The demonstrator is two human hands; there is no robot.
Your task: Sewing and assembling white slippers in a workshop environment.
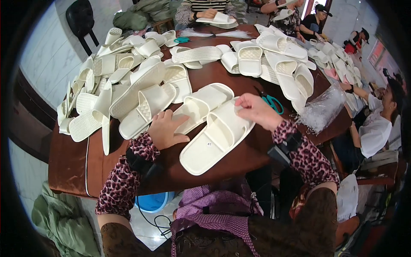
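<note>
A cream slipper lies at a slant in front of me, its heel toward me. My right hand is closed, thumb and fingers pinching this slipper near its strap at the far end. Just beyond it is another cream slipper, partly covered by the first one. My left hand is open, thumb and fingers spread, beside the near end of that second slipper. Under its fingertips, to the left, lies a further slipper.
Piles of cream slippers cover the left and far right of the brown table. Teal scissors and a bundle of clear plastic strands lie right. A blue basin stands below. Several people sit around, one handling a slipper opposite.
</note>
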